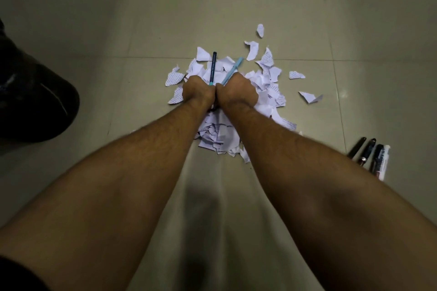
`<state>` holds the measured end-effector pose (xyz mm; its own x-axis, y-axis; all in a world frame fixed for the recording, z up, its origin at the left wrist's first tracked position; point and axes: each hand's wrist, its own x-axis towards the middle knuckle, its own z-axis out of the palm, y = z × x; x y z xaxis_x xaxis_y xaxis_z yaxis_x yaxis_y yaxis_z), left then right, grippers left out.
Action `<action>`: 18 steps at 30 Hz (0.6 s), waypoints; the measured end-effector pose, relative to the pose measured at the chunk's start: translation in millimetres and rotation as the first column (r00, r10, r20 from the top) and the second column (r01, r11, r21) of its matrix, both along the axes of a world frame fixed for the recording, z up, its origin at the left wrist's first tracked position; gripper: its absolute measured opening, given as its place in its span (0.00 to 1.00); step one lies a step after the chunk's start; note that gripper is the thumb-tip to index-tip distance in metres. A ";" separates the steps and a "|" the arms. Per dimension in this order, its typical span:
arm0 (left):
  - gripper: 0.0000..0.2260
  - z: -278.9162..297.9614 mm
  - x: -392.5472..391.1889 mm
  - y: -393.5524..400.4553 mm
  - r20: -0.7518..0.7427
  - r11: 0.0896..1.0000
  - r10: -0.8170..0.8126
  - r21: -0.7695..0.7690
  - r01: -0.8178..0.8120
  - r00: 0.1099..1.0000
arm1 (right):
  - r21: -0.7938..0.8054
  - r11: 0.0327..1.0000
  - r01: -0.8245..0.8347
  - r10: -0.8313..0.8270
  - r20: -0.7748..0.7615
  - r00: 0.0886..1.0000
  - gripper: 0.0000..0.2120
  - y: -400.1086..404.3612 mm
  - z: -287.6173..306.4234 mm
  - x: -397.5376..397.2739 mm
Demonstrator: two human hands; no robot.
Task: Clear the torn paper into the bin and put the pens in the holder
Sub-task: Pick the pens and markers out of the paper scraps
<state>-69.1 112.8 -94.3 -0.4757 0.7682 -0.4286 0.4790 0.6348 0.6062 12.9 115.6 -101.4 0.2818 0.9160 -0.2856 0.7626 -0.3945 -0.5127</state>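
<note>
While our spare pens (369,157) lie on the floor (118,19) at near right, our left hand (197,90) grips the dark pen (214,64) and our right hand (237,90) the light blue pen (233,71), both over the torn paper (264,82). Pens are stiff, so we hold mid-barrel; scraps are featherlight, so we'd scoop from beneath.

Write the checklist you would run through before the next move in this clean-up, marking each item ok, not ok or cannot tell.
1. Left hand grips the dark pen: ok.
2. Right hand grips the light blue pen: ok.
3. Pen holder in sight: not ok, none in view.
4. Bin in sight: cannot tell; the dark object at far left is unclear.
5. Torn paper cleared from the floor: not ok.
6. Other pens collected: not ok, lying at right.
</note>
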 end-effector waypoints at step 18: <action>0.14 34.1 25.1 -17.6 -0.011 0.994 0.082 0.071 -0.081 0.997 | 0.130 0.972 0.195 -0.118 -0.449 0.886 0.17 -41.5 20.9 30.3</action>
<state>-44.0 95.2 -60.1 -0.5434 0.7548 -0.3674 0.4361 0.6277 0.6448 43.2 74.0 -80.5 0.3081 0.9151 -0.2603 0.3824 -0.3697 -0.8468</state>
